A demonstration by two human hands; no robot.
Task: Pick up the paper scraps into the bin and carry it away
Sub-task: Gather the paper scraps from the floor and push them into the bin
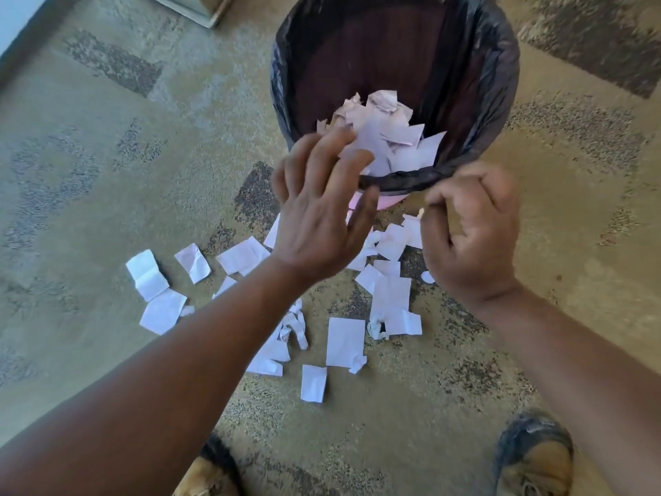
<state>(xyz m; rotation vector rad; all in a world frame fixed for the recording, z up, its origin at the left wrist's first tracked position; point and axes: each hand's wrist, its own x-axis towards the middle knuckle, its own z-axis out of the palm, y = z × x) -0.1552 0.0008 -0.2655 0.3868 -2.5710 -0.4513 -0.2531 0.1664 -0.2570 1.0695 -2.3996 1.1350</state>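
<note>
A pink bin (384, 203) lined with a black bag (500, 84) stands on the carpet ahead of me. A heap of white paper scraps (390, 134) lies inside it. My left hand (318, 213) hovers over the near rim with its fingers spread and straight, the fingertips near the scraps in the bin. My right hand (468, 230) sits just below the rim at the right, its fingers loosely curled, holding nothing that I can see. Several more paper scraps (345, 341) lie scattered on the carpet between the bin and my feet, some under my forearms.
Patterned beige and grey carpet (107, 155) covers the floor. My two brown shoes (534, 460) stand at the bottom edge. A piece of furniture base (200, 7) and a pale wall (18, 16) show at the top left.
</note>
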